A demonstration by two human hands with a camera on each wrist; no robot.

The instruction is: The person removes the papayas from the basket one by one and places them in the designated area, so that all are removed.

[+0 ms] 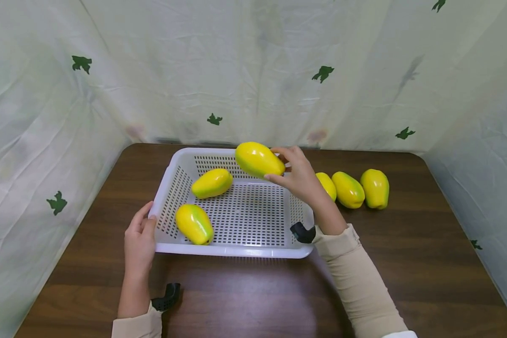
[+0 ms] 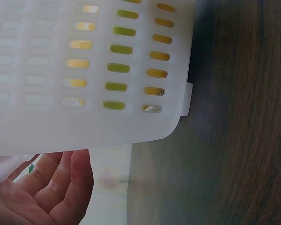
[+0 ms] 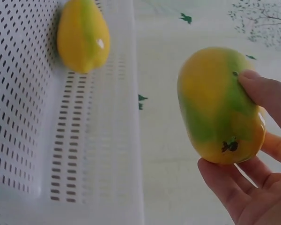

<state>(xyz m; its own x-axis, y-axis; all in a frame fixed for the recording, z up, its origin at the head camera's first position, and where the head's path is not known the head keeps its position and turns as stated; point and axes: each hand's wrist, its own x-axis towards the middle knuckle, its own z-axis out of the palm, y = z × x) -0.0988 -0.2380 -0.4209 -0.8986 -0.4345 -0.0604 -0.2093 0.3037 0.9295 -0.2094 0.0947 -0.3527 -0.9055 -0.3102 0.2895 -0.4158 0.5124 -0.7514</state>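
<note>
A glossy yellow-green papaya (image 1: 259,160) is held in my right hand (image 1: 297,176), above the back right part of a white perforated plastic basket (image 1: 230,250). In the right wrist view, the thumb and fingertips pinch one end of this papaya (image 3: 220,108), by its dark stem mark. My left hand (image 1: 140,237) grips the basket's left rim; the left wrist view has its fingers (image 2: 79,176) curled below that rim. Inside the basket lie two more papayas, one towards the back left (image 1: 212,183) and another at the front left (image 1: 194,224).
Right of the basket, three papayas (image 1: 348,190) sit in a row on the brown wooden table (image 1: 405,263), the nearest partly hidden by my right hand. A pale cloth curtain (image 1: 262,84) with green leaf shapes hangs behind the table and along both sides.
</note>
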